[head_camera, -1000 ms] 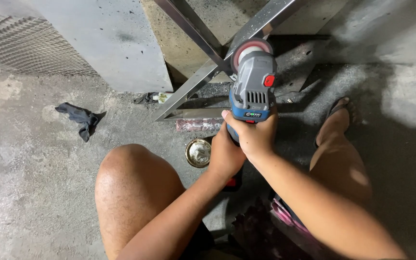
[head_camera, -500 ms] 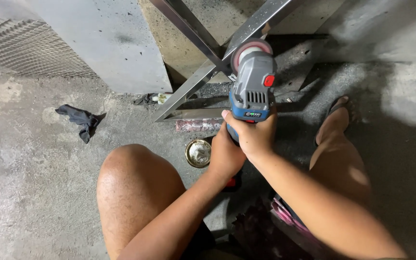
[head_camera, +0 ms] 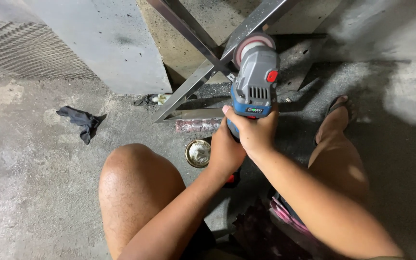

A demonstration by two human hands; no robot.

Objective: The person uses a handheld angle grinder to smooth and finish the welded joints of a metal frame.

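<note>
Both hands are wrapped around the rear body of a grey and blue angle grinder, which points away from the person toward a crossed metal frame. The right hand closes its grip over the back of the tool from above, fingers curled tight on the housing; the left hand clamps the handle from below and just behind, pressed against the right. The grinder's round disc sits at the crossing of the two shiny bars, touching or just beside the metal; which of the two cannot be told. The person squats on a rough concrete floor, with the bare left knee in front and the right foot in a sandal off to the side. Near the left hand a small round tin lies on the floor, and a dark rag lies well apart to the left.
</note>
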